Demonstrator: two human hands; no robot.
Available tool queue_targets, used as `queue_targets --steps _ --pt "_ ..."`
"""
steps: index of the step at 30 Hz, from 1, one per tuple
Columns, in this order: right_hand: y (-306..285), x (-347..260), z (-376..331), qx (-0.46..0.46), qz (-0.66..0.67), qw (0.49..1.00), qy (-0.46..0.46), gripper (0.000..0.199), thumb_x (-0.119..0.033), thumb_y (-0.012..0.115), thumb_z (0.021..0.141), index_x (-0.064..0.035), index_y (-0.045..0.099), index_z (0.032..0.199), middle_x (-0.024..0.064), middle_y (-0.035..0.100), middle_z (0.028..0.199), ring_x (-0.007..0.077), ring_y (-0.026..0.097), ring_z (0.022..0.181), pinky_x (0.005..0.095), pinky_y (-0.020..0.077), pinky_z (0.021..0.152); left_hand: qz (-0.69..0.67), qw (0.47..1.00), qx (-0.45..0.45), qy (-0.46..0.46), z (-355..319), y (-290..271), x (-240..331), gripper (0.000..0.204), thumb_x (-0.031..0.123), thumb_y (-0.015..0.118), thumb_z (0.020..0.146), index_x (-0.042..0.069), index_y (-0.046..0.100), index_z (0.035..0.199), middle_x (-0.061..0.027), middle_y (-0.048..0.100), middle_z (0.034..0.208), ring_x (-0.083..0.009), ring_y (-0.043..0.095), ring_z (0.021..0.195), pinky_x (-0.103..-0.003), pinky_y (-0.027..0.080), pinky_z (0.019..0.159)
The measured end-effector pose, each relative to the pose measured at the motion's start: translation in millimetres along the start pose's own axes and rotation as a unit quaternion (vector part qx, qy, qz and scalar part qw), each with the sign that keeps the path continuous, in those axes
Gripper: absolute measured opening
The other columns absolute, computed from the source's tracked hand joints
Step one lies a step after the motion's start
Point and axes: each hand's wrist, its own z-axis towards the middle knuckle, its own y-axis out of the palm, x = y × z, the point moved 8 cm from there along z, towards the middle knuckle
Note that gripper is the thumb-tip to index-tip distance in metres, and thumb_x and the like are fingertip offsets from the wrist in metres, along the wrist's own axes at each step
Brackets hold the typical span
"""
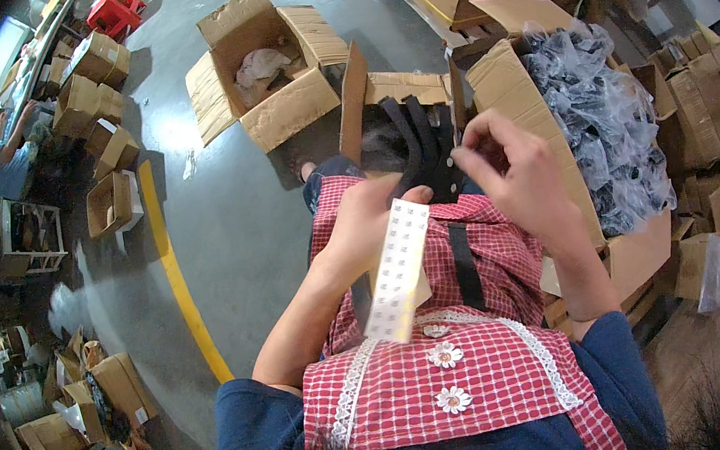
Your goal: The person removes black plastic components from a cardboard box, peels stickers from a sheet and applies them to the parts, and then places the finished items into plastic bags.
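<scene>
My left hand [368, 219] is closed, its thumb over the top of a white strip of small printed labels [397, 277]. The strip hangs slanting down in front of my red checked apron. Several black straps [418, 138] lie side by side just beyond that hand, over my lap; whether its hidden fingers also grip them I cannot tell. Small pale round spots show along the right-hand strap. Beside them my right hand [513, 168] has thumb and forefinger bent toward each other; anything between the fingertips is too small to make out. Another black strap [465, 267] lies across the apron.
An open carton [289, 111] stands on the grey floor ahead, plastic inside. A smaller open box [408, 85] is just past my knees. At my right stands a carton heaped with plastic-bagged dark items [594, 118]. Stacked cardboard [717, 115] lies beyond; another person [1, 160] works far left.
</scene>
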Motion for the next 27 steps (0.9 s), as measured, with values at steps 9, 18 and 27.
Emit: queue_targets --steps 9,18,27 --pt "34 -20 -16 -0.001 0.141 0.989 0.033 0.029 -0.023 0.073 0.086 -0.0011 0.062 0.102 0.0148 0.066 0.096 0.0278 0.068 0.085 0.0366 0.0555 0.071 0.201 0.933 0.274 0.119 6 -30 47 0.019 0.02 0.065 0.094 0.002 0.064 0.098 -0.0195 0.067 0.077 -0.0404 0.065 0.072 -0.046 0.047 0.069" --pt "53 -4 -21 0.059 0.072 0.995 0.03 0.024 -0.011 0.069 0.082 -0.0013 0.063 0.103 0.0165 0.067 0.098 0.0356 0.066 0.092 0.0423 0.053 0.084 0.289 0.88 0.314 0.209 -5 -24 66 0.019 0.015 0.067 0.092 0.002 0.065 0.107 -0.0152 0.069 0.085 -0.0348 0.067 0.076 -0.041 0.047 0.076" --pt "57 -6 -28 0.076 0.01 0.997 0.016 0.023 -0.007 0.068 0.08 -0.003 0.063 0.102 0.0149 0.066 0.096 0.0343 0.065 0.092 0.0417 0.0539 0.08 0.254 0.893 0.296 0.225 -9 -16 65 0.024 0.011 0.067 0.091 -0.003 0.063 0.11 -0.0208 0.068 0.091 -0.0383 0.067 0.08 -0.041 0.054 0.066"
